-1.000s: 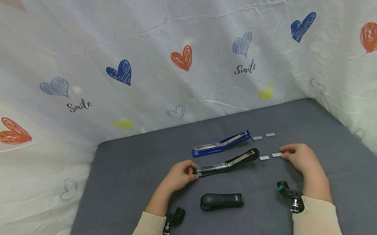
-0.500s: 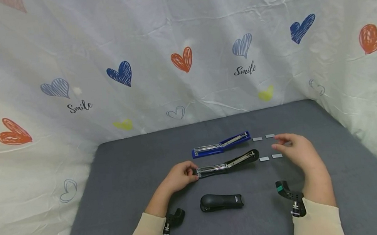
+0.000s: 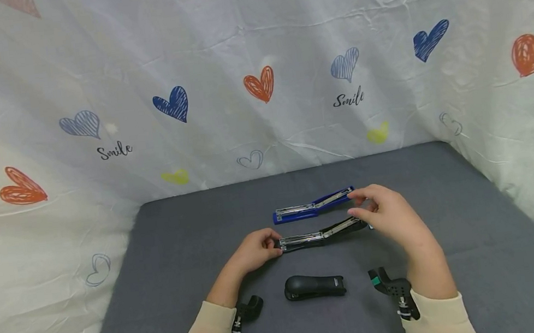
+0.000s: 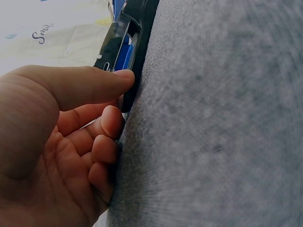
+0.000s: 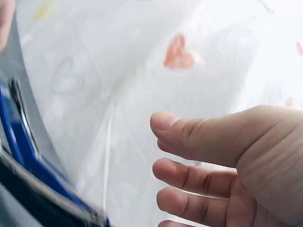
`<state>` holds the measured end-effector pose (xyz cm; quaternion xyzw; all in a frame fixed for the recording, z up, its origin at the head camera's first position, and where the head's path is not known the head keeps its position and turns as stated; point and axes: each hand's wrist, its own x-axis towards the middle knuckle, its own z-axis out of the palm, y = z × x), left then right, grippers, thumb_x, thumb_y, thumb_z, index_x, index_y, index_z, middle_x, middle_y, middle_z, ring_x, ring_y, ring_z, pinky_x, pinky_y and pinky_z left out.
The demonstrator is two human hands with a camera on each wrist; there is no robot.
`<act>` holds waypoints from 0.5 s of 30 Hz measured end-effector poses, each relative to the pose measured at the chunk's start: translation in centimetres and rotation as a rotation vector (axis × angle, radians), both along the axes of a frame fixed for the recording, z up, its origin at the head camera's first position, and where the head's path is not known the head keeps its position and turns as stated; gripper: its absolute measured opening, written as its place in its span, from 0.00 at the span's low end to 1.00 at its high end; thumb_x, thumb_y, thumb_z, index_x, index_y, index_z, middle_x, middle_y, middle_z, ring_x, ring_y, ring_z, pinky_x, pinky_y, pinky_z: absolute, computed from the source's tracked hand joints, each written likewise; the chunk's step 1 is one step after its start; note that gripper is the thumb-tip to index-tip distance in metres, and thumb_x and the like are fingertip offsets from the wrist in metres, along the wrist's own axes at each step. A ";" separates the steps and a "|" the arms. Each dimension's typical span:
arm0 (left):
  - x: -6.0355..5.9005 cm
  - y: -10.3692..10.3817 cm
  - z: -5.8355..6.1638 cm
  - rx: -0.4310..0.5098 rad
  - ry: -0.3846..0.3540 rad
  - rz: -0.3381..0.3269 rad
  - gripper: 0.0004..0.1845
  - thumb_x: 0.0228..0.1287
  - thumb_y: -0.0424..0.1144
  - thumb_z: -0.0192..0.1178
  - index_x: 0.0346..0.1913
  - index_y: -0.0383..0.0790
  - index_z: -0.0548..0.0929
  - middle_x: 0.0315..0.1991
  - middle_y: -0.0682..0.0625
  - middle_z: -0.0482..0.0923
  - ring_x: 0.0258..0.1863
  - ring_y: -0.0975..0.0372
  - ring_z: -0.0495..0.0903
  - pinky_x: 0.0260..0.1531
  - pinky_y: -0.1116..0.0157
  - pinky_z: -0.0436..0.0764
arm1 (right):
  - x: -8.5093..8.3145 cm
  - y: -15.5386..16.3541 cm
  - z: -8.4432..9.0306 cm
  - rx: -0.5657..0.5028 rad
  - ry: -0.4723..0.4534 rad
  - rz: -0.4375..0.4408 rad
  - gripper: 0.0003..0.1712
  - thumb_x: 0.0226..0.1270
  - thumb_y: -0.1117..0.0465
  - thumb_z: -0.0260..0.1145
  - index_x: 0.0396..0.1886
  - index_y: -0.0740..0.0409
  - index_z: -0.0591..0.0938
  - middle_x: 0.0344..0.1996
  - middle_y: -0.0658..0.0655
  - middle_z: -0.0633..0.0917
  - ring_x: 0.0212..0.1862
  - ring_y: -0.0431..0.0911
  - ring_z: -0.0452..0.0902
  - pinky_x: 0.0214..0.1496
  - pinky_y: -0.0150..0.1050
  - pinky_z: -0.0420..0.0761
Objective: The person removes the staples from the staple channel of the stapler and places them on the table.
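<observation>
My left hand [image 3: 255,250] pinches the left end of an unfolded black stapler [image 3: 302,242], its metal staple channel facing up. In the left wrist view the thumb lies on the black stapler's [image 4: 146,28] tip, with fingertips against the cloth. Over that stapler's right end hovers my right hand [image 3: 394,220], thumb and fingers apart. Nothing shows between the fingers of the right hand [image 5: 213,161] in the right wrist view. Behind lies an unfolded blue stapler [image 3: 296,216], whose right end is near the right fingertips. The small staple strips are mostly hidden behind this hand.
A closed black stapler [image 3: 314,286] lies in front of the unfolded pair. All rest on a grey cloth-covered table [image 3: 194,219]. A white curtain [image 3: 214,134] with printed hearts hangs along the table's back edge and sides.
The right hand has lifted off a front staple strip and moved left to the unfolded staplers' right ends, covering the strips. The left hand has stayed on the black stapler.
</observation>
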<state>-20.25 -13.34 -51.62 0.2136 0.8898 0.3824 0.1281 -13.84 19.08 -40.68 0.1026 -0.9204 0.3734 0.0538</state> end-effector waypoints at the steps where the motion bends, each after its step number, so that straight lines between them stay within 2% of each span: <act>1: 0.0 0.0 0.0 0.001 -0.001 -0.002 0.13 0.58 0.40 0.66 0.46 0.48 0.80 0.21 0.53 0.71 0.15 0.64 0.65 0.22 0.65 0.68 | 0.1 -0.5 0.1 0.003 0.014 0.018 0.20 0.63 0.50 0.66 0.53 0.50 0.80 0.40 0.50 0.79 0.33 0.43 0.73 0.34 0.41 0.73; 4: 0.0 0.0 0.0 0.005 0.001 -0.008 0.13 0.58 0.40 0.66 0.46 0.47 0.80 0.21 0.53 0.71 0.15 0.64 0.65 0.22 0.65 0.68 | 0.3 -2.1 0.6 0.025 0.042 0.069 0.18 0.61 0.52 0.68 0.51 0.47 0.81 0.38 0.46 0.79 0.30 0.41 0.72 0.32 0.39 0.73; 8: 0.0 0.0 0.1 0.001 0.004 -0.017 0.14 0.58 0.39 0.67 0.47 0.46 0.80 0.21 0.53 0.71 0.16 0.64 0.66 0.22 0.66 0.68 | 0.9 -4.8 0.8 0.075 0.006 0.151 0.17 0.58 0.52 0.70 0.49 0.44 0.82 0.38 0.43 0.79 0.27 0.39 0.71 0.29 0.37 0.72; 15: -0.1 0.0 0.4 -0.004 0.001 -0.031 0.14 0.59 0.39 0.66 0.47 0.44 0.80 0.21 0.53 0.72 0.16 0.65 0.67 0.21 0.67 0.68 | 2.1 -10.5 -0.5 0.274 -0.136 0.368 0.21 0.52 0.47 0.73 0.47 0.45 0.84 0.38 0.42 0.80 0.39 0.37 0.75 0.42 0.40 0.75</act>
